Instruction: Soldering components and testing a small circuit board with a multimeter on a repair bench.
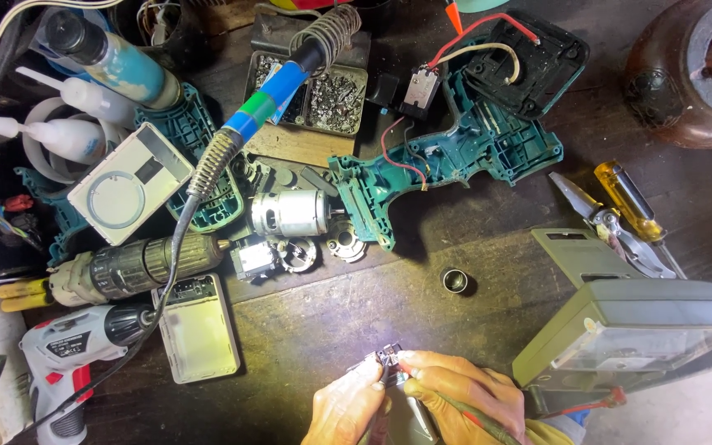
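Observation:
At the bottom middle of the head view, my left hand (348, 408) and my right hand (459, 395) pinch a small dark metal part (389, 360) between the fingertips of both. Bright light glares on the part, so its shape is unclear. A thin red-tipped probe or wire (475, 420) lies under my right hand. Further up the dark wooden bench (331, 321) lies an opened teal drill housing (455, 152) with red and black wires. A silver motor (290, 213) and small gears (344, 245) rest beside it.
A soldering iron (278, 91) with a blue-green handle rests in its coil stand over a tray of screws (335, 99). A grey meter (628, 330) stands at right, with pliers (611, 222) and a yellow screwdriver (628, 200) behind. Drill chuck (138, 265), white drill (72, 346), glue bottles (67, 136) at left.

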